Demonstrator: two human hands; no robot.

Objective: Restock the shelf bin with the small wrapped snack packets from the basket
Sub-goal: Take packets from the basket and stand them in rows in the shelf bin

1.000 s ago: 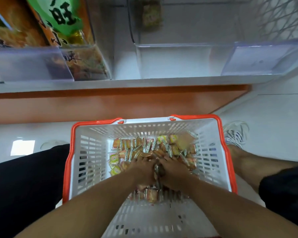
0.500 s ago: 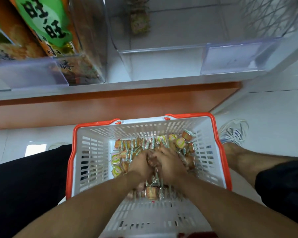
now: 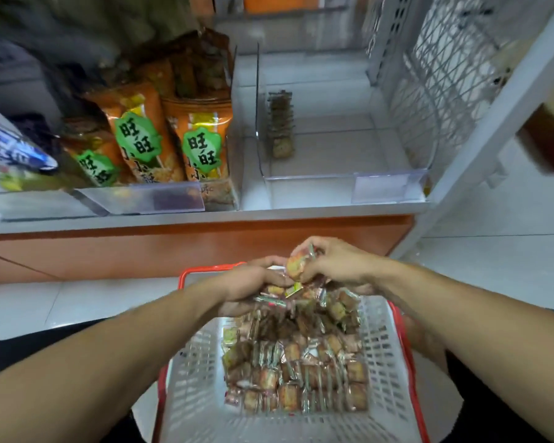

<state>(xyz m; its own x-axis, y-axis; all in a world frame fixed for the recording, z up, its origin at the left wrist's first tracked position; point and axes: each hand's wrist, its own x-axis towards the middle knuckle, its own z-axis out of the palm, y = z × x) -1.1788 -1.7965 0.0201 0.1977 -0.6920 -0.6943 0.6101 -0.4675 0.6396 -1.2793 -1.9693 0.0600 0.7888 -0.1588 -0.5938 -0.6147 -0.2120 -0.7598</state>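
The basket (image 3: 384,356) is white slatted plastic with a red rim, sitting on the floor below the shelf. Across its bottom lies a loose layer of small wrapped snack packets (image 3: 301,372), square, orange-brown with silvery crimped ends, lying flat or tilted in rough rows. A bunch of the same packets (image 3: 296,290) is lifted above the basket's far end, held between both hands, wrappers sticking out at odd angles. The shelf bin (image 3: 311,177) is a clear-walled compartment, open at the top, holding only a short upright stack of packets (image 3: 280,126) toward its back left.
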